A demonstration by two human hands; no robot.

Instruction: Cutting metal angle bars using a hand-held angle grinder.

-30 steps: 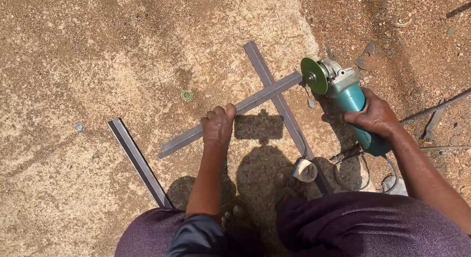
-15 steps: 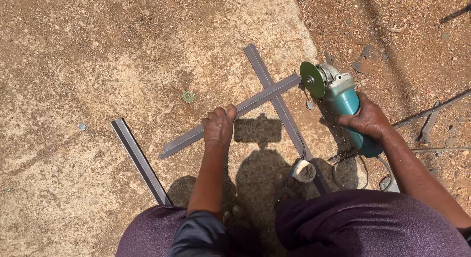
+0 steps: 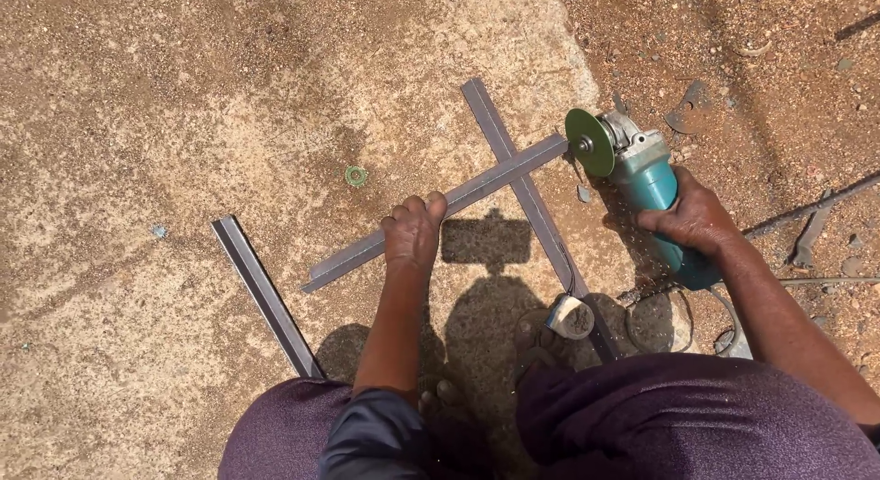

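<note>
Grip of the right hand (image 3: 689, 216) is closed around the teal body of the angle grinder (image 3: 642, 182). The green disc (image 3: 588, 143) stands on edge at the right end of the upper steel strip (image 3: 477, 194), touching it or just short of it; the view is too coarse to tell which.

The left hand (image 3: 412, 231) lies palm down on that same strip, fingers curled over its far edge, pinning it. This strip crosses over a second strip (image 3: 527, 191) that runs from 11 o'clock to 5 o'clock.

As a judgement, the cut at the strip end is at its start: no severed piece shows and no kerf is visible.

A third strip (image 3: 264, 295) lies apart at 8 o'clock on the concrete slab (image 3: 183, 104).
</note>
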